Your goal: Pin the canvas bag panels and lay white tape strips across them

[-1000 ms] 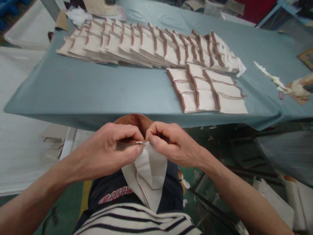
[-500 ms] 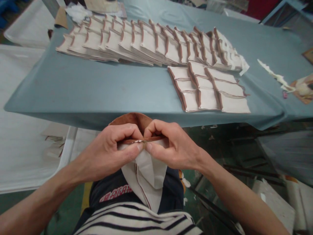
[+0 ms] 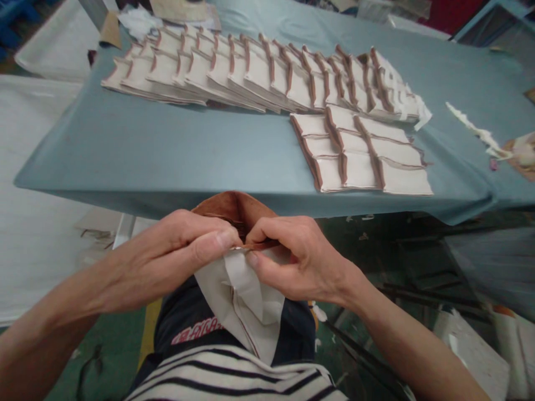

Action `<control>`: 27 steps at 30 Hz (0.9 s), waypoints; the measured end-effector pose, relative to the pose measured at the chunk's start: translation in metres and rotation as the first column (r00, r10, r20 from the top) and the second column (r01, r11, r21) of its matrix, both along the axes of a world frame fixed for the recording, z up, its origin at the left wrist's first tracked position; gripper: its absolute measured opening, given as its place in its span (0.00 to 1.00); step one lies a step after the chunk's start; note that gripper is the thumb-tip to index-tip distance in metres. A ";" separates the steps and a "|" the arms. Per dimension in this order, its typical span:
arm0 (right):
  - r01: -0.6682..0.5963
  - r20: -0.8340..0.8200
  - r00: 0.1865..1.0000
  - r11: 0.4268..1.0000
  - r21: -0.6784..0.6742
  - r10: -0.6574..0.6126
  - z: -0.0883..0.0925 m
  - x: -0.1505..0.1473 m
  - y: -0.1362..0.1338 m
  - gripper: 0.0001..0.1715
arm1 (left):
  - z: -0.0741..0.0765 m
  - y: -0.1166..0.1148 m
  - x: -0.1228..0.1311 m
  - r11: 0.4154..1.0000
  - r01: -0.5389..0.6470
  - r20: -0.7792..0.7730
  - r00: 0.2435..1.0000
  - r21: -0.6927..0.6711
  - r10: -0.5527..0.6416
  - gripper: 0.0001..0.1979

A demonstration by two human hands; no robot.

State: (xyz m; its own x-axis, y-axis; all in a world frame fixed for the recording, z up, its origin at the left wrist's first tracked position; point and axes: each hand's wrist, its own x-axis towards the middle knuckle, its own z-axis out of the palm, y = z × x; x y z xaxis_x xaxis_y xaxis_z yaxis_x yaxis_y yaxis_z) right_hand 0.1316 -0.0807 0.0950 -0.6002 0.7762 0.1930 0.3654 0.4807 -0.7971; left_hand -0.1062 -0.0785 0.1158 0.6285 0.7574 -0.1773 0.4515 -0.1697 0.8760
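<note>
Over my lap, just in front of the table edge, is a sewn piece (image 3: 267,303) with white backing and a brown leather-like side (image 3: 228,205). My left hand (image 3: 196,253) pinches its brown-edged seam between thumb and fingers, with the wrist turned so the back of the hand faces up. Close beside it, my right hand (image 3: 292,253) pinches the same seam, thumb below and curled index finger above. Both sets of fingertips nearly meet at the middle of the seam. The piece's lower part hangs toward my striped shirt.
A blue-grey covered table (image 3: 167,147) spans the view ahead. A long overlapping row of white, brown-edged pieces (image 3: 259,67) lies across its back, with a smaller group (image 3: 355,145) nearer the front edge. A torn white strip (image 3: 472,128) lies at the right. White covered surfaces (image 3: 37,223) stand at the left.
My left hand has rolled over and its fingers have closed up nearer the seam's middle. My right hand keeps its pinch with little movement. The view has shifted slightly.
</note>
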 end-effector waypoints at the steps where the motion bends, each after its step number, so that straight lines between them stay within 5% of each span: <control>1: -0.002 -0.002 1.000 1.000 -0.004 0.002 0.000 0.000 -0.001 0.05 | 0.000 0.002 0.000 0.998 0.022 0.018 1.000 -0.066 -0.021 0.26; 5: 0.020 -0.032 0.999 0.998 -0.055 -0.021 -0.001 -0.002 -0.002 0.06 | -0.005 0.006 0.000 0.986 0.073 0.060 0.996 -0.148 -0.065 0.23; 15: -0.052 -0.058 0.998 0.966 -0.251 0.039 0.000 0.002 0.000 0.03 | -0.012 0.003 -0.006 0.950 0.218 0.000 0.975 0.224 -0.224 0.17; 19: -0.145 -0.044 0.989 0.937 -0.318 0.138 0.005 0.004 0.004 0.17 | -0.017 -0.001 -0.006 0.906 0.229 -0.013 0.971 0.356 -0.240 0.15; 22: -0.178 -0.047 0.984 0.940 -0.290 0.172 0.005 0.003 0.007 0.24 | -0.017 -0.001 -0.004 0.903 0.207 0.043 0.970 0.378 -0.240 0.16; 27: -0.229 -0.225 0.953 0.969 -0.094 0.204 -0.002 -0.003 0.006 0.19 | -0.012 -0.003 0.002 0.953 0.147 0.169 0.966 0.266 -0.196 0.17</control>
